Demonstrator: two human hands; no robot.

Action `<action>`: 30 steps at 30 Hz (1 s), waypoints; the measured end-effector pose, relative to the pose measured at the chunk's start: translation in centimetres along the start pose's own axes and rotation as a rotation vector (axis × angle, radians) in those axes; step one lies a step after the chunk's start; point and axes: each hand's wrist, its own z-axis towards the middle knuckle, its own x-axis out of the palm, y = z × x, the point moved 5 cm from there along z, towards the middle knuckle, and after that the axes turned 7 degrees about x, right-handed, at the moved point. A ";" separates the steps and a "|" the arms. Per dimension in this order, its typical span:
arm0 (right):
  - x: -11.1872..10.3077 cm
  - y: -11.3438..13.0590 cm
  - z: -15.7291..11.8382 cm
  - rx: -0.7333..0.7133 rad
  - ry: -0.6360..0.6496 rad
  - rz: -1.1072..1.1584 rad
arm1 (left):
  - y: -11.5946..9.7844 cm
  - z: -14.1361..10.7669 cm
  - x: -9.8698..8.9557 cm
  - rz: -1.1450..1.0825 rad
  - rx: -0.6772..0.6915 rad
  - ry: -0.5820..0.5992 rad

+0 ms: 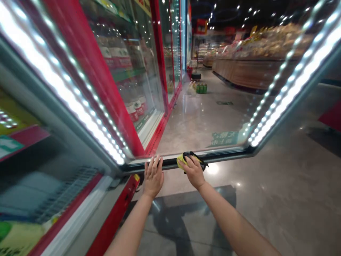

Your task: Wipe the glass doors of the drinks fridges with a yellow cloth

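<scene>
One left hand (153, 177), one right hand (193, 172), one yellow cloth (182, 161), one glass door (202, 117), two LED strips (301, 85)

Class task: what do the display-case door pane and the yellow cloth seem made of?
The door pane looks like clear glossy glass: the aisle shows through it, with reflections. The yellow cloth seems soft matte fabric, perhaps microfibre, since it bends under the right hand.

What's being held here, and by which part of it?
The right hand holds a yellow cloth, bunched under its palm and fingers against the black bottom rail of the glass cooler door. The left hand holds nothing; its spread fingers rest on that rail.
</scene>
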 end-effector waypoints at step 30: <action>-0.6 5.0 4.6 -0.715 0.165 0.029 | 6.1 -4.8 -5.4 0.100 -0.161 -0.139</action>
